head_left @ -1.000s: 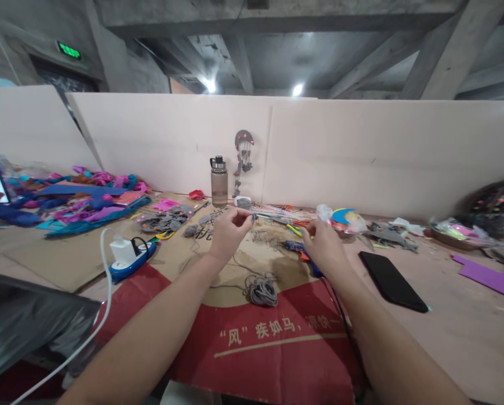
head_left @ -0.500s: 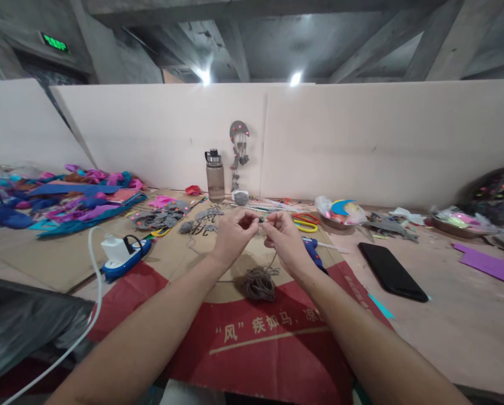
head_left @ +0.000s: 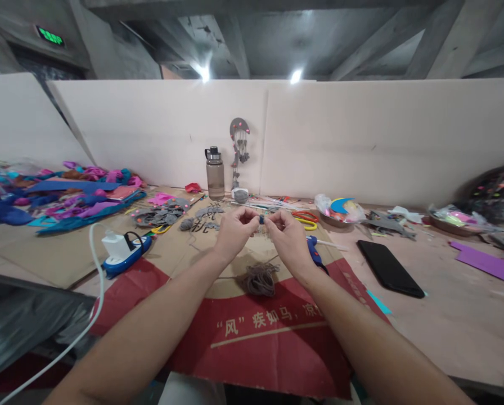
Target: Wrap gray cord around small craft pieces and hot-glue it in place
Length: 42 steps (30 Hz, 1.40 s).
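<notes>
Pinching a small dark bead-like piece [head_left: 261,220], your left hand [head_left: 234,229] and right hand [head_left: 288,237] meet fingertip to fingertip above the brown-and-red printed cardboard sheet [head_left: 277,343]. Both hands are curled, thumbs and forefingers closed on the piece from either side. Whether a cord runs through it is too small to tell. A loose coil of grey cord [head_left: 260,278] lies on the cardboard just below your hands. A blue hot-glue gun [head_left: 314,251] rests beside your right wrist, with a flat black phone [head_left: 389,269] farther right. A smoky plastic water bottle [head_left: 215,175] stands upright near the white partition.
</notes>
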Available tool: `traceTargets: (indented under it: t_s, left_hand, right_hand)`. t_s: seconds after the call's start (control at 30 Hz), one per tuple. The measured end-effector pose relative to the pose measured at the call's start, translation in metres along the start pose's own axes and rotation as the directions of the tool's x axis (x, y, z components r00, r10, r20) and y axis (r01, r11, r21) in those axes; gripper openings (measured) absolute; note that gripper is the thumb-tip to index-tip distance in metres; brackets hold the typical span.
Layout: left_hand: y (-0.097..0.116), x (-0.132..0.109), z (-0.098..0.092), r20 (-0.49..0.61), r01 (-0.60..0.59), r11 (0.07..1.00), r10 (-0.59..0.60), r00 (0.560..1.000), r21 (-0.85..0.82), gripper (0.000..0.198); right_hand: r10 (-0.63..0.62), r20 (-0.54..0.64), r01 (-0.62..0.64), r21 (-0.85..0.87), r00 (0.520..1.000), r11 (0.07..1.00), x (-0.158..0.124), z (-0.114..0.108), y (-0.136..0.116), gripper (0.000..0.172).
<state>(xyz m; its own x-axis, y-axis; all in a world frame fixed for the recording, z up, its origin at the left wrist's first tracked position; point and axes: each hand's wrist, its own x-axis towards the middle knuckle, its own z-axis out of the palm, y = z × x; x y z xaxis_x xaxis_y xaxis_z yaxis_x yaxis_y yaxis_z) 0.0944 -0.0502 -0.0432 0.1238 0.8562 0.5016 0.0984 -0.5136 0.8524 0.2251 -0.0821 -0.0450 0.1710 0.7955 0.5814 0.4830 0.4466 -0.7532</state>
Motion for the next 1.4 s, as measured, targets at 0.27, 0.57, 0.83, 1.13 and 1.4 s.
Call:
traceTargets:
  t_s: [0.27,0.57,0.83,1.13,1.4]
  left_hand:
    - [-0.003,0.000,0.000,0.041,0.048,0.998,-0.047,0.998,-0.036,0.010]
    - [-0.010,0.004,-0.001,0.152,0.087,0.991,-0.071,0.986,-0.102,0.011]
    - [-0.021,0.014,-0.014,0.437,0.224,0.969,-0.158,0.886,-0.103,0.024]
    - [-0.015,0.011,-0.016,0.424,0.155,0.987,-0.124,0.897,-0.039,0.030]
    - [-0.019,0.007,-0.009,0.385,-0.038,0.987,-0.024,0.923,0.153,0.017]
  right_hand:
    - [-0.026,-0.030,0.023,-0.110,0.999,0.994,0.001,-0.001,0.000,0.018]
    - [0.022,-0.037,-0.027,-0.130,0.999,0.991,0.002,-0.001,0.005,0.014]
    - [0.150,0.061,-0.146,-0.069,0.987,0.987,0.007,-0.006,0.014,0.017]
    - [0.078,0.105,-0.063,-0.145,0.991,0.987,0.002,-0.011,0.016,0.014]
    - [-0.065,0.157,0.118,-0.358,0.985,0.926,-0.001,-0.007,0.017,0.011]
